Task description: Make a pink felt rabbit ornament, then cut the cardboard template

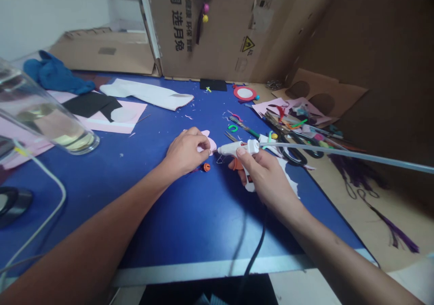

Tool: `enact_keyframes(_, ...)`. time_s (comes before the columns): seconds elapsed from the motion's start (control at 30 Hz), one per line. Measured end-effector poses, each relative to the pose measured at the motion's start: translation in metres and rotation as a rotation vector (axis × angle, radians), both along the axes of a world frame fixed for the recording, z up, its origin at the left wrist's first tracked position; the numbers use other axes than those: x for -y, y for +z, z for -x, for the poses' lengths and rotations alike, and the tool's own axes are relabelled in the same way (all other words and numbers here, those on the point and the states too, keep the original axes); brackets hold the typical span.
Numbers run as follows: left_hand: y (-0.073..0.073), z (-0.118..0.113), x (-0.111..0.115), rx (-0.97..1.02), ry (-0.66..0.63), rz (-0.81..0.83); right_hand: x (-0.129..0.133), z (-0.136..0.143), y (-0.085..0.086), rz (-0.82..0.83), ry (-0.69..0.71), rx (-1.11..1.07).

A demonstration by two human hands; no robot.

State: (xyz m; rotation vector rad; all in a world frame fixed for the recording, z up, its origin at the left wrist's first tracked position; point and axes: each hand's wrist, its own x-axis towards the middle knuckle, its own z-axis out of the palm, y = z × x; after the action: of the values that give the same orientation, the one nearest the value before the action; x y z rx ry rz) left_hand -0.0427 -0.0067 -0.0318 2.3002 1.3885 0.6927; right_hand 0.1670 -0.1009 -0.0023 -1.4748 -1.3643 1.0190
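Note:
My right hand (266,171) grips a white glue gun (233,149) with an orange trigger; a long translucent glue stick (339,152) sticks out of its back to the right. The nozzle points left and is at the edge of a pink paper piece (212,144) with rounded lobes. My left hand (187,150) holds that piece between closed fingers, which hide part of it. Just below the fingers lies a small orange bell (206,167) on the blue table (190,232).
Scissors (294,153), paper scraps and craft bits lie heaped on the right, with purple tassels (403,237) beyond. A red-rimmed disc (244,93) lies at the back. On the left stand a glass of liquid (73,135) and a roll of tape (15,203). Cardboard walls (224,47) close the back.

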Motion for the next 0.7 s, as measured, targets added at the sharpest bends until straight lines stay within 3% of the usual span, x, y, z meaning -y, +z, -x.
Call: enact_keyframes(0.7, -0.0004, 0.0009, -0.0014, -0.010, -0.017, -0.010, -0.0035, 0.0005, 0.0009, 0.020, -0.020, 0.009)
